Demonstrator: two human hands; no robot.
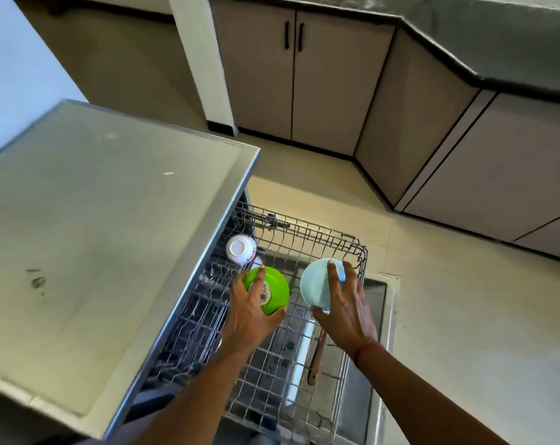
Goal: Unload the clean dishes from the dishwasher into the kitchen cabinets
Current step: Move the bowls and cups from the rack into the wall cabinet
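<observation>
The pulled-out dishwasher rack (304, 234) sits at 6 o'clock in the view, half tucked under the steel worktop (95, 220) that fills the 9 o'clock side. The left hand (249, 311) grips a green bowl (273, 289) at the rack's middle, with the fingers wrapped over its far rim and the thumb hooked on the near rim; the bowl's labelled base faces up. Just beside it at 3 o'clock, the right hand (346, 309) holds a pale blue bowl (315, 284), fingers spread across its top edge and thumb clamped under the lower edge; the bowl is tilted, near the rack's right wall. At 11 o'clock from the green bowl a white bowl (240, 248) rests base-up in the rack, at the worktop's edge. A wooden-handled utensil (317, 358) lies in the rack at 6 o'clock from the blue bowl. Closed cabinets (291, 78) with black handles stand at 12 o'clock.
</observation>
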